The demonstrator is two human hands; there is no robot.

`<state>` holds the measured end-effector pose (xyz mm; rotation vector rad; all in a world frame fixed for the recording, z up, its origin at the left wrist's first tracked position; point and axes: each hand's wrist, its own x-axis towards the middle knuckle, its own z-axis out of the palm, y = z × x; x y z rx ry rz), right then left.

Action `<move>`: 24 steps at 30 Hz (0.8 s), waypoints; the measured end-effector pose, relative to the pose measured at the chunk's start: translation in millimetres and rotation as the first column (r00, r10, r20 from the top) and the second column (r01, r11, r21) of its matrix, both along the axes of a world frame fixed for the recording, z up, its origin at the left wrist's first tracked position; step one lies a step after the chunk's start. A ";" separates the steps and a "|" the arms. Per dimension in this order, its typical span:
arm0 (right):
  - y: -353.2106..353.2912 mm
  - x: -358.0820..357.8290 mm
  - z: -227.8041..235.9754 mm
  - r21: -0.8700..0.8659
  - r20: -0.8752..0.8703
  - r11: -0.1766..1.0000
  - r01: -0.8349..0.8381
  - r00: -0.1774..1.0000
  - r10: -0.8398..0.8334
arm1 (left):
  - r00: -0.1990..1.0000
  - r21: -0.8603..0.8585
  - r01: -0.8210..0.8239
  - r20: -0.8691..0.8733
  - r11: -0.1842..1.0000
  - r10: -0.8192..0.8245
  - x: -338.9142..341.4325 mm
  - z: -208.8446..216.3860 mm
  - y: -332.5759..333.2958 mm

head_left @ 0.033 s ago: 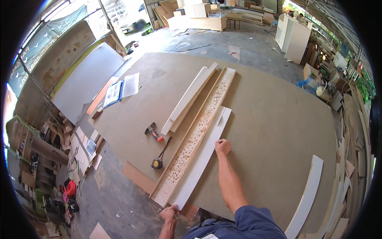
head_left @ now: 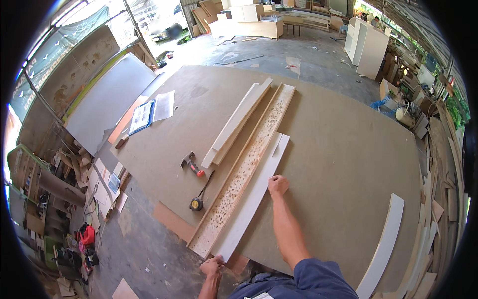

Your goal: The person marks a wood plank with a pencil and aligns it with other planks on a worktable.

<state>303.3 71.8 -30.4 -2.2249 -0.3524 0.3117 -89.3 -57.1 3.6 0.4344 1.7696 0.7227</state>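
A long white board (head_left: 252, 205) lies along the right side of a shallow wooden channel (head_left: 244, 169) with a speckled, blotchy inner face. My left hand (head_left: 212, 265) is closed on the board's near end. At its right edge, about midway along, my right hand (head_left: 278, 185) pinches the board with curled fingers. A small loose sliver rests near the far end of the board. Left of the channel are a claw hammer (head_left: 193, 165) with a red and black handle and a tape measure (head_left: 196, 204) with its dark strap stretched out.
Everything rests on a large brown sheet tabletop (head_left: 343, 164). More white strips (head_left: 238, 122) lie beyond the hammer, and papers (head_left: 149, 113) sit at the far left. A single white strip (head_left: 383, 244) lies near right. Stacked timber (head_left: 438, 184) lines the right side; scraps litter the left floor.
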 end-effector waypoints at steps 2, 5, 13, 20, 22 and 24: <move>-11.9 -19.6 -6.4 -0.036 0.026 0.999 -0.037 0.999 0.038 | 0.999 0.003 0.016 -0.034 1.000 -0.016 0.8 -2.6 -1.3; -27.0 -51.9 -9.9 -0.013 -0.042 1.000 -0.017 0.999 0.016 | 0.999 0.032 0.045 -0.006 0.998 -0.045 -3.6 -8.1 -1.9; -30.2 -52.6 -7.6 0.071 -0.131 0.997 0.005 0.991 0.004 | 0.997 0.016 0.052 0.052 0.999 -0.053 -3.2 -2.1 1.4; -22.6 -40.2 -21.8 0.101 -0.145 0.994 0.030 0.989 -0.015 | 0.997 -0.014 0.053 0.058 0.999 -0.052 13.6 10.5 7.6; -18.2 -37.7 -22.2 0.089 -0.136 0.996 0.015 0.991 -0.002 | 0.998 -0.008 0.045 0.049 0.999 -0.045 13.4 5.6 10.6; -15.7 -32.5 -24.4 0.076 -0.124 0.997 0.004 0.992 0.005 | 0.998 -0.014 0.042 0.042 0.999 -0.041 17.6 4.2 13.0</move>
